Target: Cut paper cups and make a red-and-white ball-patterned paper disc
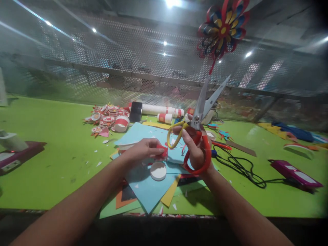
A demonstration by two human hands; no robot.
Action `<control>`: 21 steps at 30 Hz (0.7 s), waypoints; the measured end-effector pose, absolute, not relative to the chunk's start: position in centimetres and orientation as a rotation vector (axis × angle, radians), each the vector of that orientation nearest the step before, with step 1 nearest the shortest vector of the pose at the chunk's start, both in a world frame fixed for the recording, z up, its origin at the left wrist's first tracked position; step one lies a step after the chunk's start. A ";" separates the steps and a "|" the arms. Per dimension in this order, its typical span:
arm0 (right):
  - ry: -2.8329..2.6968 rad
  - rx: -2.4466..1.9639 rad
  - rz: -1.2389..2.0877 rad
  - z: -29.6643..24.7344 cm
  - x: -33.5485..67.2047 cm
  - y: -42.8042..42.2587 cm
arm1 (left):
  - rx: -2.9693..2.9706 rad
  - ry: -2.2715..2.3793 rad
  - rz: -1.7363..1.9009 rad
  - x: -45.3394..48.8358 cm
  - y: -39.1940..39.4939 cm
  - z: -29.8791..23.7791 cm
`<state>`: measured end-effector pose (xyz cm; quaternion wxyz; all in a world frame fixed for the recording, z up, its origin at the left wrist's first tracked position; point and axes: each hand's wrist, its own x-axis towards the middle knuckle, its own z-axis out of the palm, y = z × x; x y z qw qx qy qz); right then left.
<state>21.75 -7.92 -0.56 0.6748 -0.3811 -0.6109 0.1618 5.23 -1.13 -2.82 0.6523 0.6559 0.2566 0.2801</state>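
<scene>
Between the fingertips of my left hand (147, 149) is a small piece of red paper (162, 153). My right hand (196, 150) is closed around a large pair of scissors (196, 119) with one yellow and one red handle. Their blades are spread apart and point up, away from the paper. Just below my left fingers lies a white round disc (158, 171), which looks like the cut-off base of a paper cup. Under both hands are light blue paper sheets (146, 191), with yellow, orange, green and black sheets partly hidden beneath.
Behind the sheets stand a dark phone (136, 111), a cut paper cup (121, 123), a row of stacked cups (156, 109) and a pile of decorated discs (109, 119). A purple power strip (296, 173) with a black cable is at right. Another power strip (20, 155) is at left.
</scene>
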 end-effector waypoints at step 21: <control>-1.401 -0.938 0.344 -0.9 21.3 -8.5 | 1.505 0.484 0.553 5.6 -1.8 -3.0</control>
